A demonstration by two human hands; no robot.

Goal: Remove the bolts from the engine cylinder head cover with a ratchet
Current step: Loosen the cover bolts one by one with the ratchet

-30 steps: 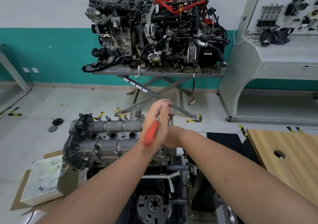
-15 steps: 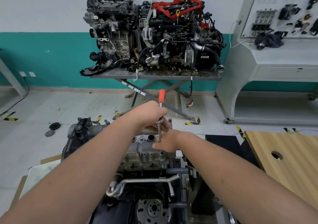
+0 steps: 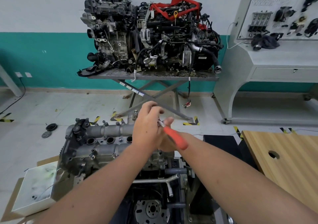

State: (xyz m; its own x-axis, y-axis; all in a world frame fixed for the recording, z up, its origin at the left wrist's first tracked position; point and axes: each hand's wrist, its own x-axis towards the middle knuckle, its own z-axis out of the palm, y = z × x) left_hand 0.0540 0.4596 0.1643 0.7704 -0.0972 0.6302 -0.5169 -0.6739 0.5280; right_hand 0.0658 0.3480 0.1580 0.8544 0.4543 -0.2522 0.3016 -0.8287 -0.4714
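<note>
1. Clearly the job is mid-way: several bolts (image 3: 114, 154) stand in the cover (image 3: 103, 143) along its near and far edges, so they look yet to come out; whether any are already out I cannot tell.
2. The cover sits on top of the engine directly below the head camera, its right end hidden under both hands.
3. The left hand (image 3: 148, 131) is above the right end of the cover, fingers (image 3: 155, 111) clenched round the metal neck of the ratchet (image 3: 173, 138), whose orange handle slants down and right across the right wrist.
4. The right hand (image 3: 167, 137) lies mostly behind the left one; only a thumb tip shows beside the ratchet shaft, so I cannot tell what its fingers are doing.
5. The socket and the bolt being worked are hidden.
6. Room: the handle has free air to the right and towards the body, but a wooden worktop (image 3: 284, 155) edge lies near on the right.
7. A white tray (image 3: 34, 189) sits just left of the engine, a likely spot for loose bolts.
8. The far side drops to open floor before the second engine's stand (image 3: 154, 76).
</note>
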